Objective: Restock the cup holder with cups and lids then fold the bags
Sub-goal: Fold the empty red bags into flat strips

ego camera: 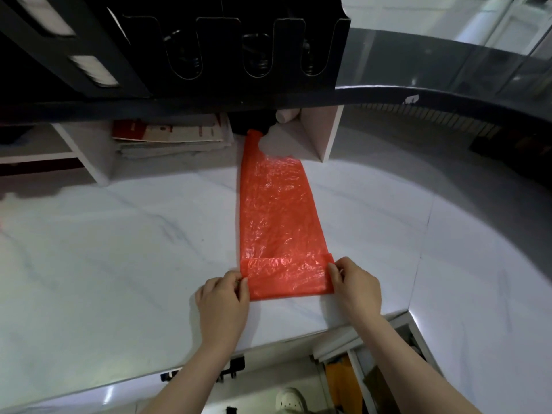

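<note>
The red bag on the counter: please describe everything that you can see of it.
The red bag is thin, crinkled, half-transparent plastic, orange-red in colour. It lies flat on the white marbled counter as a long strip running away from the person. Its near end is folded over once into a narrow band. Its far end, with one handle strap showing, reaches into a white shelf compartment. The left hand pinches the band's left edge and the right hand pinches its right edge.

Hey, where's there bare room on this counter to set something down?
Bare marble counter lies left of the red plastic bag, from the left hand up to the shelf cubbies, and right of the bag beyond the right hand. Crowded: the cubby with the paper stack.
</note>
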